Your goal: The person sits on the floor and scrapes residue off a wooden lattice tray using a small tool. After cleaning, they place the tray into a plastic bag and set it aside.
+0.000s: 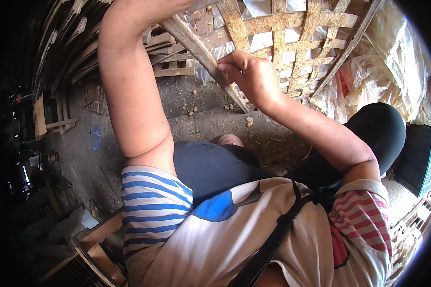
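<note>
A lattice panel woven from flat bamboo strips (269,25) stands tilted before me, with stained, crusted strips and a long wooden side rail (197,45). My right hand (255,77) is at this rail, its thumb and curled fingers pinching the edge. My left forearm reaches up across the rail's upper end and leaves the picture at the top, so my left hand is out of view. Crumbly yellowish bits (249,121) lie on the dark floor below the panel's lower corner.
Stacked bamboo lattice panels (72,53) rise at the upper left. Crumpled clear plastic sheeting (377,71) lies at the right, above my bent knee and a dark crate (415,158). A wooden frame (100,233) is at the lower left. A blue scrap (97,138) lies on the floor.
</note>
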The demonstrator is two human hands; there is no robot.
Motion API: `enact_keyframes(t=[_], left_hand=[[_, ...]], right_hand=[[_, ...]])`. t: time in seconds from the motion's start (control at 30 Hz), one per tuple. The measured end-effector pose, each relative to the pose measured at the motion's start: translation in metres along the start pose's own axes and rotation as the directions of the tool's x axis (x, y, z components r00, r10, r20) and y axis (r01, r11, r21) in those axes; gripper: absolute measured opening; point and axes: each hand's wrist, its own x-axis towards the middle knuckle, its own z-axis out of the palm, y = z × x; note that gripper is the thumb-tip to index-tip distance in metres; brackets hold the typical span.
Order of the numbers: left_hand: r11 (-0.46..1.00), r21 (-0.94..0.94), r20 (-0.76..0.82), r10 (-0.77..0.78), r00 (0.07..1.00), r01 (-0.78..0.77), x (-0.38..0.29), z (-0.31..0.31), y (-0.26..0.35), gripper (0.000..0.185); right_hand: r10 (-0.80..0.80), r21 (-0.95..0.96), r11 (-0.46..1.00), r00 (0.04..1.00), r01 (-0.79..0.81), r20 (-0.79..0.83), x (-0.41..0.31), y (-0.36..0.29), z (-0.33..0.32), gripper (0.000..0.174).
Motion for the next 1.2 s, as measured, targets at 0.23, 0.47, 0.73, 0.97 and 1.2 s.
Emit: enact_keyframes(t=[0.23, 0.47, 0.73, 0.97, 1.2], left_hand=[[0.989, 0.086, -0.021, -0.122, 0.992, 0.124, 0.003, 0.001, 0.004, 0.014], [0.986, 0.055, -0.039, -0.153, 0.987, 0.155, -0.003, 0.003, 0.007, 0.013], [0.989, 0.134, -0.127, 0.084, 0.988, -0.066, -0.008, 0.01, -0.003, 0.014], [0.999, 0.051, -0.063, -0.006, 0.998, 0.01, -0.001, 0.003, -0.009, 0.015], [0.989, 0.116, -0.148, 0.109, 0.983, -0.092, -0.002, 0.01, -0.02, 0.014]], right_hand=[[-0.074, -0.061, 0.996, 0.996, 0.071, -0.046, -0.001, 0.014, 0.015, 0.012], [-0.253, -0.014, 0.967, 0.962, 0.253, -0.107, -0.022, 0.036, 0.038, 0.01], [-0.586, 0.112, 0.782, 0.661, 0.614, 0.468, -0.066, 0.067, 0.03, 0.025], [-0.36, -0.118, 0.914, 0.91, 0.388, 0.204, -0.048, 0.04, 0.021, 0.074], [-0.131, -0.305, 0.906, 0.879, 0.293, 0.458, -0.084, 0.084, 0.039, 0.083]])
